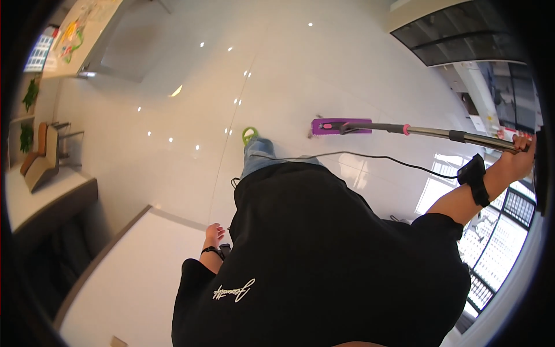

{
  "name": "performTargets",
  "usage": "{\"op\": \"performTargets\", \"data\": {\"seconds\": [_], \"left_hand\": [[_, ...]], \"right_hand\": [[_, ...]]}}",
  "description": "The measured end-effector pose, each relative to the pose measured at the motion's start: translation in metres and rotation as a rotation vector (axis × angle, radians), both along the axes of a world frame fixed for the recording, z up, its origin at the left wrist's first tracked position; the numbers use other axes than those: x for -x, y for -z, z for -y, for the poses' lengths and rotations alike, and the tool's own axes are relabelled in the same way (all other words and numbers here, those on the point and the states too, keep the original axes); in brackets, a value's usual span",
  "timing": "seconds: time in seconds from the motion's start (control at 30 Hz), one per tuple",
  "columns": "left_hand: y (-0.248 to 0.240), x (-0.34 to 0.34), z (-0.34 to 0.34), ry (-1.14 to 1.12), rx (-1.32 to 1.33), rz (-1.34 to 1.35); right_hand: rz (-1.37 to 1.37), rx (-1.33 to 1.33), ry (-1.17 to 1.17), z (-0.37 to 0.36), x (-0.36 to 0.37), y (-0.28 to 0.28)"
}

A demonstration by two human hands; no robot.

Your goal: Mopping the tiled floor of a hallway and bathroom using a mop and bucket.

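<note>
My right hand [522, 151] is wrapped round the upper end of a flat mop's metal handle [430, 132], out at the far right. The handle slants down to a purple mop head [363, 123], which lies on the shiny pale floor just ahead of my feet and to their right. Grey fluff shows along the head's left end. My left hand [214, 232] hangs at my side, fingers loosely bent and a little apart, holding nothing. It is nearest to the edge of a white-topped table. A black device is strapped to my right wrist, and a band circles my left.
A white table [133, 272] with a dark edge stands close on my left. Beyond it are a chair [46, 153] and another table [87, 34] at the far left. A black cable [370, 155] runs from my right wrist across my front. Dark glass panels [462, 34] stand at the far right.
</note>
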State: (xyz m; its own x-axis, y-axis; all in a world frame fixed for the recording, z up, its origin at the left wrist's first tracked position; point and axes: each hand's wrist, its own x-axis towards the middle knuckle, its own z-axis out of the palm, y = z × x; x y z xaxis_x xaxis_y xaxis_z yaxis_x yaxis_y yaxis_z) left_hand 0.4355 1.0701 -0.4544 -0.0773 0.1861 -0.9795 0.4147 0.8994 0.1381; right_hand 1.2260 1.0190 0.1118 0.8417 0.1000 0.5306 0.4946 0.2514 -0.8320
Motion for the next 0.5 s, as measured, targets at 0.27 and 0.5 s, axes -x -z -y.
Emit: {"op": "performTargets", "data": {"seconds": [0.27, 0.5], "left_hand": [[-0.001, -0.134, -0.315, 0.110, -0.295, 0.030], [-0.039, -0.333, -0.472, 0.284, -0.551, 0.224]], "right_hand": [[0.022, 0.205, -0.170, 0.000, 0.019, -0.012], [0.068, 0.053, 0.228, -0.040, -0.048, 0.018]]}}
